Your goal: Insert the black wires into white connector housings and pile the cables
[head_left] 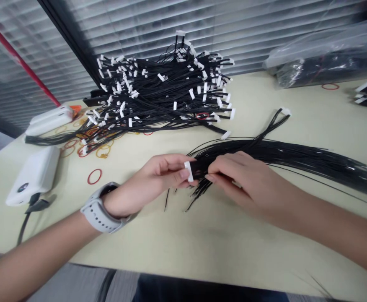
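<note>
A small white plug connector is pinched between the thumb and fingers of my left hand, which wears a grey watch on its wrist. Black wires run from the connector toward my right hand. Its thumb and forefinger are closed on a black wire just right of the connector; the very tips partly hide it. Beneath and behind both hands lies a long bundle of loose black wires, with bare metal-tipped ends poking out below my fingers. One looped cable with a white connector rests across the bundle.
At the back, a big pile of black cables with white connectors lies against the blinds. Red and yellow rubber bands are scattered at left, near two white devices. A plastic-wrapped bundle sits at back right. The table's front edge is close.
</note>
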`<state>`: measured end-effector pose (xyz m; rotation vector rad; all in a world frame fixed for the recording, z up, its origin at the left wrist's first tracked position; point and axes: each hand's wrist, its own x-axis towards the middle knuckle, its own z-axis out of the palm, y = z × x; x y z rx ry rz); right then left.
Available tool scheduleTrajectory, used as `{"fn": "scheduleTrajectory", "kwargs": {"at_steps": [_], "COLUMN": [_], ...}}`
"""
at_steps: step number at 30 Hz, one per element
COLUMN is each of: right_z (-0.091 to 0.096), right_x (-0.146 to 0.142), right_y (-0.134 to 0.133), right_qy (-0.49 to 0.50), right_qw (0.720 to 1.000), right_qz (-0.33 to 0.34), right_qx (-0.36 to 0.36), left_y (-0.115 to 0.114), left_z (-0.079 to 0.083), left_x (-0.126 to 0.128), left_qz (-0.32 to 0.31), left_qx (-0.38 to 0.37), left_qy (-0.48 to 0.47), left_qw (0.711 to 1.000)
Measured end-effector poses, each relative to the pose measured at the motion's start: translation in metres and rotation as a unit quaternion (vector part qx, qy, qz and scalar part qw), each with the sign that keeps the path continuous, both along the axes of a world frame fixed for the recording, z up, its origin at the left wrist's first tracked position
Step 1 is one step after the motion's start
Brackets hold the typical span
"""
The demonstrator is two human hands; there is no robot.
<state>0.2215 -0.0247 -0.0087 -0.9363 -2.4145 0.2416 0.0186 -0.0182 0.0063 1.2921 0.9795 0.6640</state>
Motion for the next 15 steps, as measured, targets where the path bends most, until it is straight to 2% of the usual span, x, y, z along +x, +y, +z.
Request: {"fn": "scheduleTrajectory", "kwargs": {"at_steps": [4,6,8,11,15], "right_z": [0.005,0.006,0.006,0.004,0.003], "right_x": [0.006,0.008,0.008,0.006,0.004], "right_y": [0.003,0.004,0.004,0.004,0.003], "right_qy": [0.045,0.054,0.059,0.071,0.120], "right_qw": [0.994,0.986,0.982,0.985,0.988], "right_qz": [-0.066,-0.100,-0.112,-0.090,-0.077], "right_qx": [0.073,0.123,0.144,0.131,0.062], "left_y": [0.003,0.003,0.002,-0.001,-0.004], "left_z": [0.003,0.007,0.011,0.013,0.011], "left_x": [-0.003,-0.005,-0.006,-0.005,-0.005], "left_qz": [0.023,0.020,0.019,0.008,0.003], "left_qx": [0.016,0.035,0.064,0.134,0.245], "left_qy": [-0.047,-0.038,-0.022,0.023,0.121], "left_qw": [0.999,0.998,0.998,0.991,0.962]}}
